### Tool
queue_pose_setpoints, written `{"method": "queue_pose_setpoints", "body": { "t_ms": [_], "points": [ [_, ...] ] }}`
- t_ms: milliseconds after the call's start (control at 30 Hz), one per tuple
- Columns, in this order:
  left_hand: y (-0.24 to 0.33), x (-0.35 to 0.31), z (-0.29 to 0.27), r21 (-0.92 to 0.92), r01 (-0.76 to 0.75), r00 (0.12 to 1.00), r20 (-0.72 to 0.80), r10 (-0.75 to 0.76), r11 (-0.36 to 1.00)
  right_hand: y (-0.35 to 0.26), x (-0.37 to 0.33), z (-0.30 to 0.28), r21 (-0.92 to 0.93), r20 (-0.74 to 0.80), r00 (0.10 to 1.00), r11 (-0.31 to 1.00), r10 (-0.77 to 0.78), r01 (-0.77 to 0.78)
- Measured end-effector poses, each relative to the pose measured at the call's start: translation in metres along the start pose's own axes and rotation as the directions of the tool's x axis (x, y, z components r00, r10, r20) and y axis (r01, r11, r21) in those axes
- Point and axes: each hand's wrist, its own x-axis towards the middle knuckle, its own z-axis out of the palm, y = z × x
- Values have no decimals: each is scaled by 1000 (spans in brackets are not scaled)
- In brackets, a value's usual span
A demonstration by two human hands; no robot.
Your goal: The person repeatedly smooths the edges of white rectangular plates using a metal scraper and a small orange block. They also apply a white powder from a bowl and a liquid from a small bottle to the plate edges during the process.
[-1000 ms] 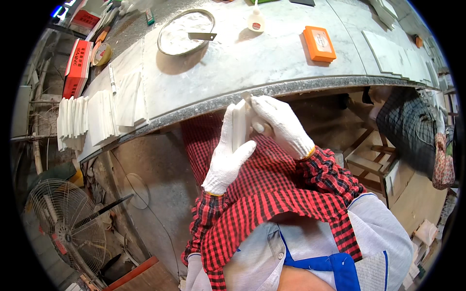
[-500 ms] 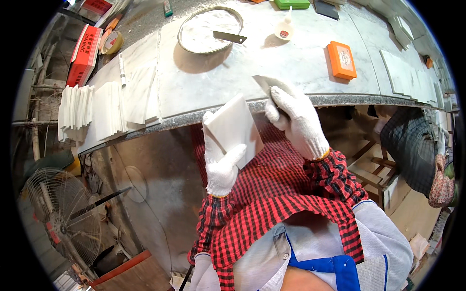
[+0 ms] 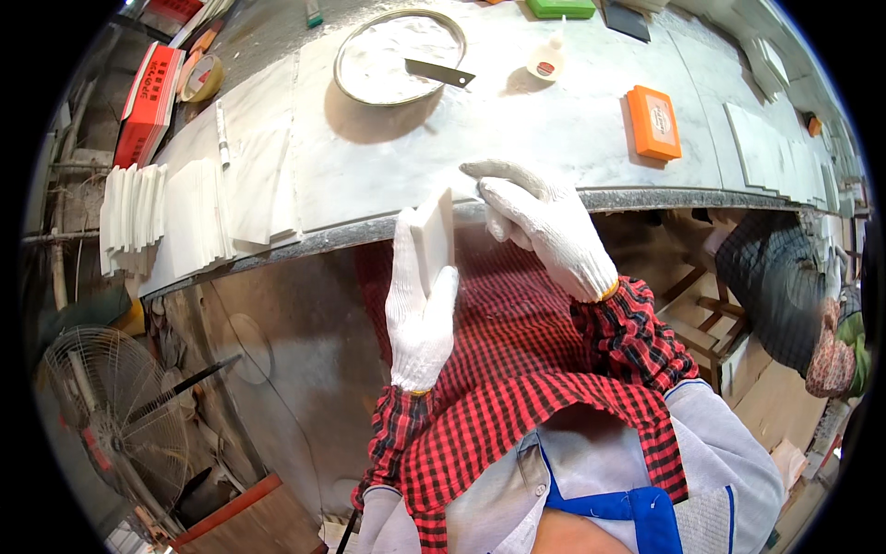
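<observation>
My left hand [image 3: 417,319], in a white knit glove, grips a small white marble-like tile [image 3: 437,231] that stands nearly edge-on between thumb and fingers. Close to its right, my right hand [image 3: 544,222], gloved the same way, is raised with its fingers bent together and the fingertips pointing at the tile. The thin pale flat piece it held earlier is now mostly hidden behind the fingers. Both hands are at the near edge of the pale stone worktop [image 3: 388,175], above a red-and-black checked apron [image 3: 498,323].
A round pan of white powder or paste [image 3: 392,55] holds a flat scraper [image 3: 441,72]. Right of it are a squeeze bottle [image 3: 546,61] and an orange box [image 3: 653,122]. Rows of white tiles [image 3: 203,208] lie left, near a marker [image 3: 222,134]. A fan [image 3: 115,425] stands lower left.
The tile in my left hand has turned from showing its broad face to nearly edge-on. My right hand has moved slightly left, and its flat piece has swung mostly out of sight.
</observation>
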Motion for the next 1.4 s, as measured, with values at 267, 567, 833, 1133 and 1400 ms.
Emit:
{"method": "queue_pose_setpoints", "body": {
  "t_ms": [267,567,833,1133,1400],
  "points": [
    [37,25,-8,2,170,985,-15,-170,985,6,25,23,150,60,997,987,48,-57],
    [23,33,-15,225,31,999,31,-39,974,13,32,25,126,82,995,990,59,-69],
    [32,49,-12,320,48,998,28,-61,946,-14,55,7,-60,-21,997,996,-70,68],
    [39,69,-10,75,156,987,37,-159,985,-38,107,-13,-220,-80,985,967,-150,130],
    [33,71,-7,-25,189,982,18,-188,982,-30,106,-7,-482,42,924,802,-381,353]
  ]
}}
